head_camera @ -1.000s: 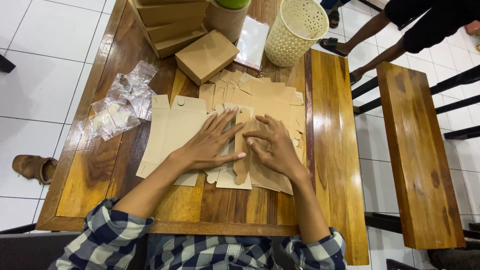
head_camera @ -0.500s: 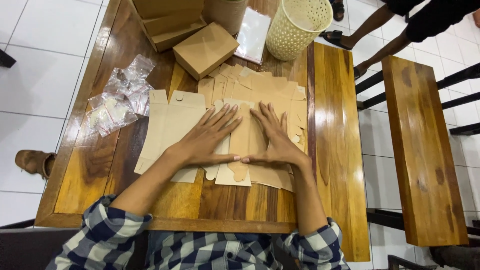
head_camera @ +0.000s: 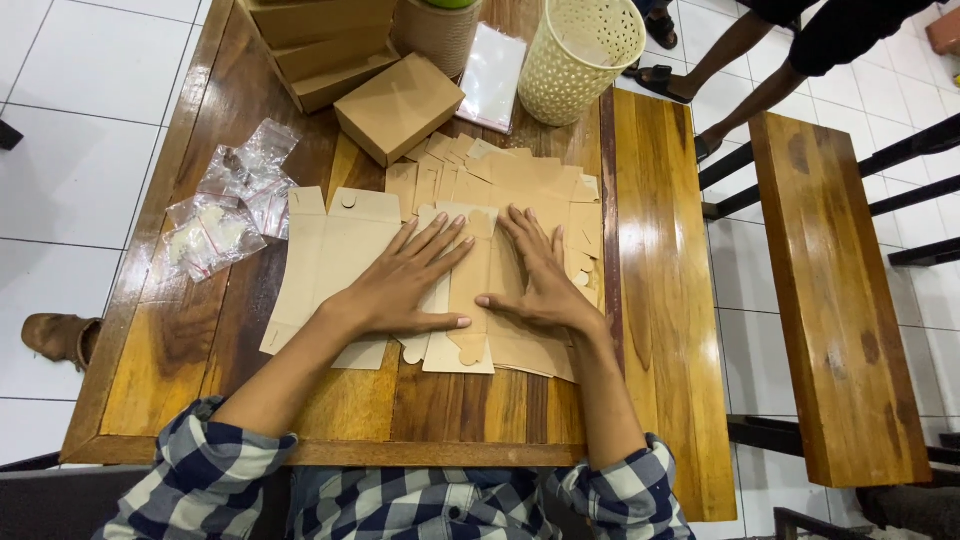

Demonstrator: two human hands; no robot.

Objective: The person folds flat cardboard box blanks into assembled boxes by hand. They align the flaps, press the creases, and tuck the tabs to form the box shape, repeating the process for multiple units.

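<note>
While two hands (head_camera: 480,280) press one flat carton (head_camera: 470,300), three boxes (head_camera: 398,107) stand behind.

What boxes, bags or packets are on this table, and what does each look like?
Folded box: brown cardboard, rectangular, table's far middle.
Stacked boxes: brown, far left corner.
Flat box sheets: brown, unfolded, under both hands.
Small bags: clear plastic, left side.
Clear sleeve: shiny, beside the cream basket.

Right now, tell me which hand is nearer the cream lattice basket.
Right. The right hand lies flat on the cardboard blanks below the cream lattice basket; the left hand rests farther left.
</note>
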